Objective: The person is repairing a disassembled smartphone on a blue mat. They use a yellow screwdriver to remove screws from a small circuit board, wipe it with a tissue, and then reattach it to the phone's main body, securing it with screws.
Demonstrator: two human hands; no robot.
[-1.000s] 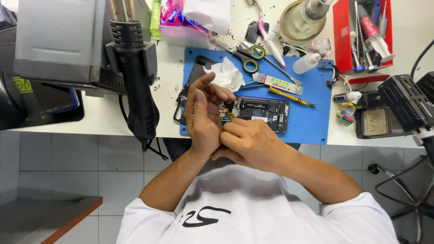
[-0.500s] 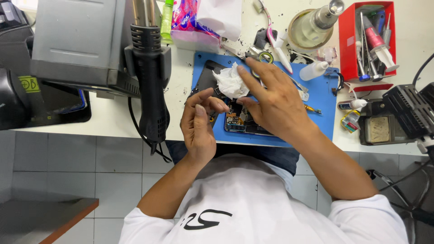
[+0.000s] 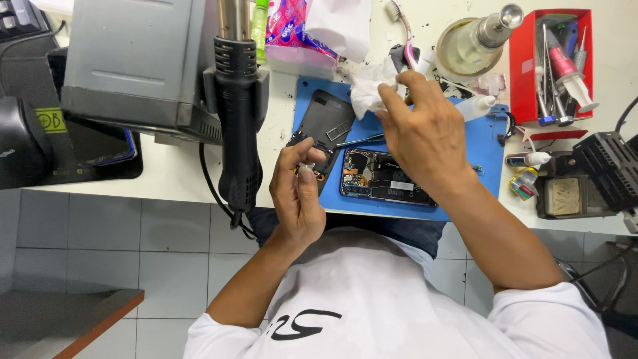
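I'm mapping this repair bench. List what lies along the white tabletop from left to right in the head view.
Grey box-shaped station → black hot-air gun → black phone back cover → opened phone showing its circuit board → round glass bottle with metal pump top → red plastic tray of tools → black ribbed holder.

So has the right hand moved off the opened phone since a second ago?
Yes. The right hand has gone up from the opened phone to the crumpled white tissue at the far edge of the blue work mat.
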